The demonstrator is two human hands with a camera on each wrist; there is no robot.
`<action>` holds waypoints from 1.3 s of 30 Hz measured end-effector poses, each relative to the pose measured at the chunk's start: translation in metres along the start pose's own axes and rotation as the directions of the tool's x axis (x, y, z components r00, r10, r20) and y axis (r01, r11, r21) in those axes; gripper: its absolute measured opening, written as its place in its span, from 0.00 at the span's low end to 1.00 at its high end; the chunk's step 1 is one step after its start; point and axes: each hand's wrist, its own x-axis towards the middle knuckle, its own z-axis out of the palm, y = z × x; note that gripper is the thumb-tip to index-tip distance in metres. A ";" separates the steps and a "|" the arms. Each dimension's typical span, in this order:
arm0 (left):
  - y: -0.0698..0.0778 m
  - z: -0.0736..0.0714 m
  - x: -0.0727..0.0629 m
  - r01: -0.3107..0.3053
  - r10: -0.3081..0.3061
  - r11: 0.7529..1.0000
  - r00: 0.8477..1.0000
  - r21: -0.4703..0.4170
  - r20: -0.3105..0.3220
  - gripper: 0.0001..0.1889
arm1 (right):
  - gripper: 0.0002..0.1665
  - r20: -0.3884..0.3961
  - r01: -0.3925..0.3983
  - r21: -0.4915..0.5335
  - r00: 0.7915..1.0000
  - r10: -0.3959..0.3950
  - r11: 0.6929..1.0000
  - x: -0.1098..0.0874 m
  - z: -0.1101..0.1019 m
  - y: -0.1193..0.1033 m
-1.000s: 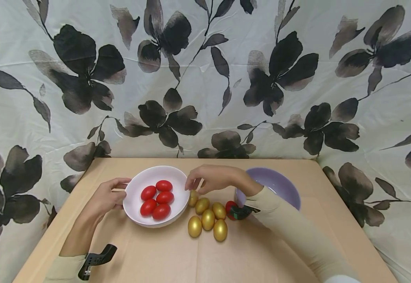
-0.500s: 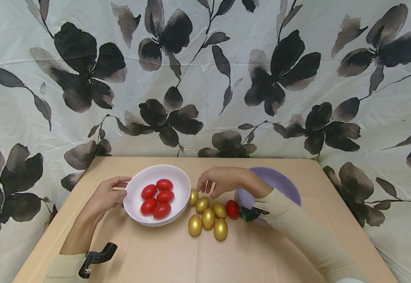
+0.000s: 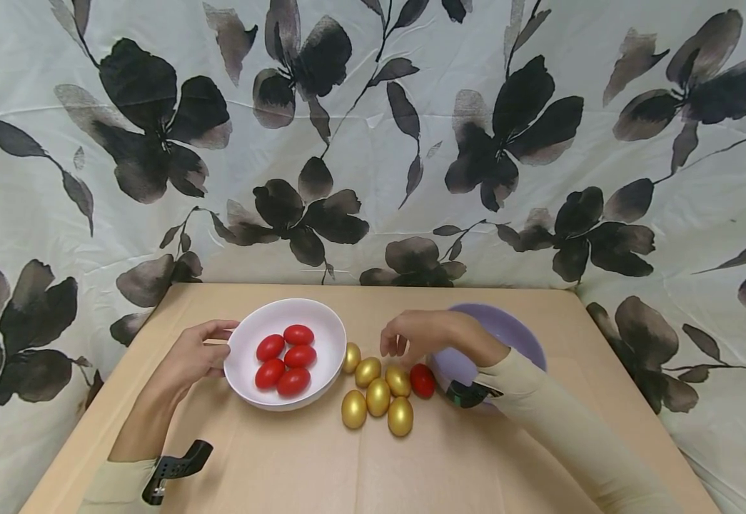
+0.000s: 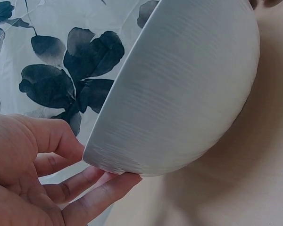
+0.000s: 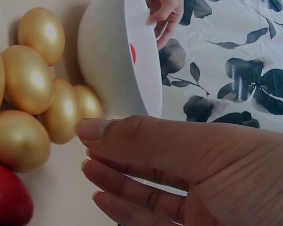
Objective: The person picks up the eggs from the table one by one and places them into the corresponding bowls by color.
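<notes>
Several red eggs lie inside a white bowl, whose rim my left hand pinches at its left side. In the left wrist view, fingers touch the bowl's ribbed outer wall from beneath. My right hand hovers between the two bowls with relaxed fingers, holding nothing. Below and left of it, several gold eggs are grouped on the table. One red egg sits at the group's right end, beside the purple bowl. My right hand and forearm partly hide that bowl.
The light wooden table reaches back to a white cloth printed with dark flowers. The gold egg nearest the white bowl lies right by its wall. Each wrist wears a black camera mount.
My right hand has drawn back to the right, away from the white bowl's rim, uncovering the lone red egg. My left hand has stayed at the bowl. The eggs look unmoved.
</notes>
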 end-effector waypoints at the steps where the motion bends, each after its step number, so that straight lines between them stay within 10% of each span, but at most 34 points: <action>1: 0.000 0.000 0.000 0.001 -0.001 1.000 1.000 -0.002 0.001 0.28 | 0.15 0.000 -0.009 0.008 1.000 0.009 1.000 -0.001 0.001 0.001; 25: -0.002 0.000 0.000 0.021 -0.021 1.000 1.000 -0.001 0.004 0.29 | 0.12 0.014 -0.097 -0.168 0.995 0.101 0.981 -0.005 0.022 0.006; 39: -0.001 0.000 0.000 0.001 -0.001 1.000 1.000 0.000 0.004 0.29 | 0.18 -0.049 -0.210 -0.467 0.976 0.212 0.859 -0.004 0.032 0.000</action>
